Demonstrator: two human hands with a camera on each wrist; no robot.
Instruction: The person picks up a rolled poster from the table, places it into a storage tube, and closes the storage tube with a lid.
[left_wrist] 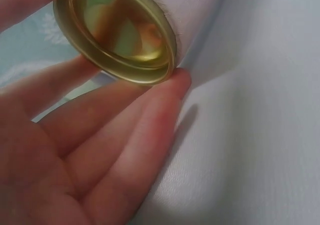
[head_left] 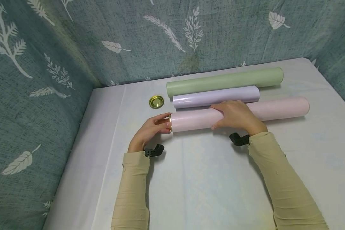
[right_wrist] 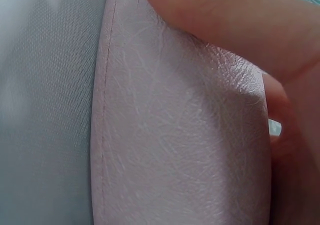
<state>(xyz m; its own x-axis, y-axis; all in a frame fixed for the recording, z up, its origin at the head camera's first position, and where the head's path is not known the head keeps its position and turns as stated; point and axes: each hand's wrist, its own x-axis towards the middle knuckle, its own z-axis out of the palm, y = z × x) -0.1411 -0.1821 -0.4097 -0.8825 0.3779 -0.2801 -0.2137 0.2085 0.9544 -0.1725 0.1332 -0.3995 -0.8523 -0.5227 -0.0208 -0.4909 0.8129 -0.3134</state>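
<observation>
A long pink tube (head_left: 279, 109) lies across the table, nearest of three tubes. The right hand (head_left: 236, 115) grips it around its middle; in the right wrist view the thumb lies over the pink surface (right_wrist: 160, 125) with fingers on the far side. At the tube's left end the left hand (head_left: 150, 129) has its fingers around a gold metal cap (head_left: 170, 123). In the left wrist view this shiny cap (left_wrist: 125, 35) sits at the tube's end, with fingertips of the left hand (left_wrist: 100, 135) touching its rim.
Behind the pink tube lie a shorter lilac tube (head_left: 215, 97) and a long green tube (head_left: 224, 81). A loose round gold lid (head_left: 156, 102) rests on the white table (head_left: 207, 185) left of them. Leaf-patterned green cloth (head_left: 149, 41) hangs behind and at the sides.
</observation>
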